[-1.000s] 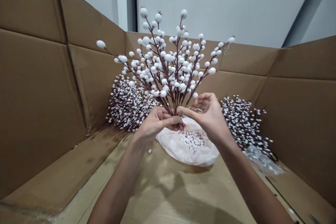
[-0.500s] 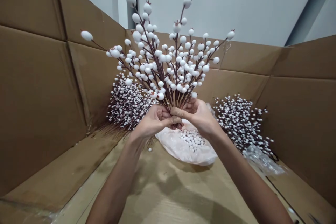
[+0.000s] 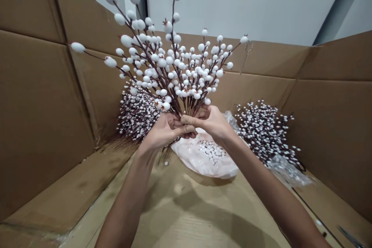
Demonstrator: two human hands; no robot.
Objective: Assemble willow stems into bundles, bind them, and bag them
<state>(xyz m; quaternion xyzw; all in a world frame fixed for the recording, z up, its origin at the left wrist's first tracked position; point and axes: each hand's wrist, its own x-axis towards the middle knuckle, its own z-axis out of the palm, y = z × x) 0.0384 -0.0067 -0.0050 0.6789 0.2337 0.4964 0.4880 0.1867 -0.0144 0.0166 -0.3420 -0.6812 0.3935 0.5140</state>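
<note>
I hold a bunch of brown twigs with white berries (image 3: pixel 171 66) upright in front of me, fanned out above my hands. My left hand (image 3: pixel 164 131) is closed round the stems from the left, its thumb wrapped in tan tape. My right hand (image 3: pixel 213 122) is closed on the same stems from the right, fingers pinched at the base of the bunch. Just below my hands lies a clear plastic bag (image 3: pixel 209 159) with loose white berries inside.
Brown cardboard walls (image 3: pixel 43 97) surround a cardboard floor (image 3: pixel 186 209). A heap of berry twigs (image 3: pixel 136 112) lies at the back left, another heap (image 3: pixel 267 131) at the right beside crumpled clear plastic (image 3: pixel 290 170). A dark tool (image 3: pixel 348 236) lies at the bottom right.
My right hand, open beside the stems a second ago, has closed on them. The bunch has risen and tilted to the left, nearer the camera.
</note>
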